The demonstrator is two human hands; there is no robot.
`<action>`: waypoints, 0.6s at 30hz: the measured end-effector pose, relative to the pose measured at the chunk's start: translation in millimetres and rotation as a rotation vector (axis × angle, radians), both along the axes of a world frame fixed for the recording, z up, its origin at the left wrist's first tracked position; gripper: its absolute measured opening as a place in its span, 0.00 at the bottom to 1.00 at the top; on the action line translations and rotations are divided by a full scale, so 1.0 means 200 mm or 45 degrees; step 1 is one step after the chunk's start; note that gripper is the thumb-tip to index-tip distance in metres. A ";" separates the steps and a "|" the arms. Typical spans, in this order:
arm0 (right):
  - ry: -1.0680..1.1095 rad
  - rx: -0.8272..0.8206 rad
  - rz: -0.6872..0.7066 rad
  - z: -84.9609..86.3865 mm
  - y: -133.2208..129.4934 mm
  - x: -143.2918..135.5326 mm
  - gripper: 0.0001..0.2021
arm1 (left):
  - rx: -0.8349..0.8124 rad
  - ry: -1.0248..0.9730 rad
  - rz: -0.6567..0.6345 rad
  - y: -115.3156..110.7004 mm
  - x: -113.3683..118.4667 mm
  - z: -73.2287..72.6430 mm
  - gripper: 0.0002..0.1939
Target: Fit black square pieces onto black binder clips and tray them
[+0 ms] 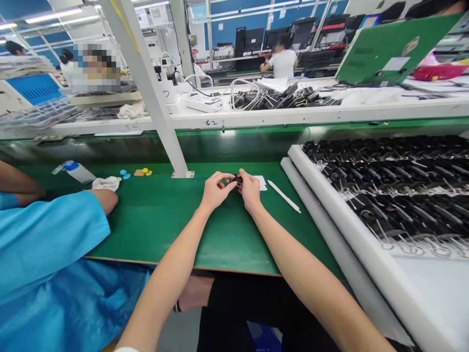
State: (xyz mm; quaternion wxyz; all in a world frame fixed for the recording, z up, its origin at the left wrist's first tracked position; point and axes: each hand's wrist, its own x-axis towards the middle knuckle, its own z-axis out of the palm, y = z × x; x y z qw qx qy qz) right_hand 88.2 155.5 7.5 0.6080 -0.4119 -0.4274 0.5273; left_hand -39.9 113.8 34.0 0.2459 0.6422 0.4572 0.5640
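Note:
Over the green table mat, my left hand (217,189) and my right hand (250,188) meet at a small black part (238,181). Thumb and fingers of both hands are closed on it. Thin bright metal wire shows at its lower side; fingers cover much of the rest, so its exact kind is unclear. Just behind my right hand lies a small white paper piece (261,183), partly covered. A white pen-like stick (284,196) rests on the mat to the right of that hand.
A white foam tray (330,190) on the right holds rows of black parts with metal wire loops (395,190). A co-worker's blue sleeve (62,220) is close on the left. A white post (161,98) stands ahead, below a shelf carrying black clips (286,97).

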 end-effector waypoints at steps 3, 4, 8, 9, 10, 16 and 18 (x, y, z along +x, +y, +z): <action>-0.081 0.051 -0.005 0.00 0.00 0.01 0.26 | -0.015 -0.024 -0.016 0.00 0.00 0.00 0.10; -0.103 0.057 0.000 0.00 0.00 0.01 0.25 | -0.019 -0.031 -0.018 0.00 0.00 0.00 0.10; -0.150 0.059 0.033 0.01 -0.02 0.01 0.24 | -0.048 -0.050 -0.028 0.01 -0.01 0.00 0.10; -0.151 0.057 0.039 0.02 -0.03 0.01 0.23 | -0.062 -0.054 -0.039 0.01 -0.02 0.00 0.10; -0.148 0.054 0.042 0.02 -0.03 0.01 0.23 | -0.080 -0.057 -0.053 0.01 -0.02 0.00 0.10; -0.106 0.013 0.034 0.04 -0.04 0.01 0.25 | -0.223 -0.134 -0.184 0.01 -0.02 0.01 0.14; -0.091 0.008 0.037 0.04 -0.04 0.01 0.26 | -0.288 -0.201 -0.252 0.01 -0.02 0.01 0.16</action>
